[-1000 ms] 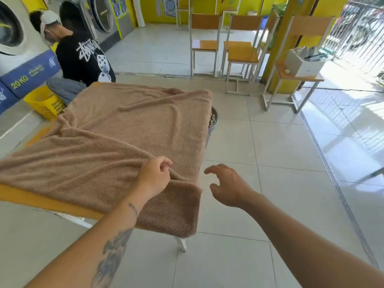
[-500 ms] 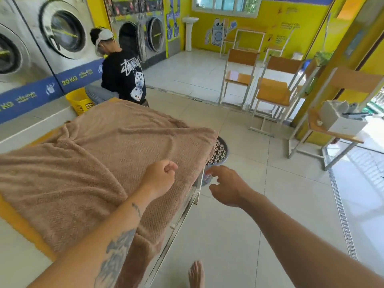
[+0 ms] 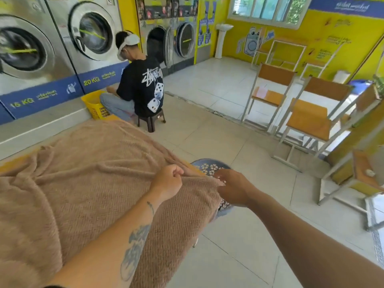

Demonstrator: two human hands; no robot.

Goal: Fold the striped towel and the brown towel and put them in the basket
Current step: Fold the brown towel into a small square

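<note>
The brown towel (image 3: 89, 183) lies spread over the yellow table (image 3: 16, 162), hanging off its right edge. My left hand (image 3: 168, 181) is a fist pinching a ridge of the towel near the table's right side. My right hand (image 3: 232, 188) touches the towel's right edge, fingers curled around the fabric. Just past both hands the blue basket (image 3: 209, 168) with a flower-cut wall stands on the floor beside the table, partly hidden by the towel. No striped towel shows.
A person (image 3: 139, 84) sits on a small stool (image 3: 150, 120) beside a yellow basket (image 3: 95, 104) in front of the washing machines (image 3: 89, 36). Wooden chairs (image 3: 307, 119) and a table stand to the right. Tiled floor stretches between them.
The view has tilted up and turned left. My right hand moved from open in the air onto the towel's right edge. My left hand kept its pinch on the towel.
</note>
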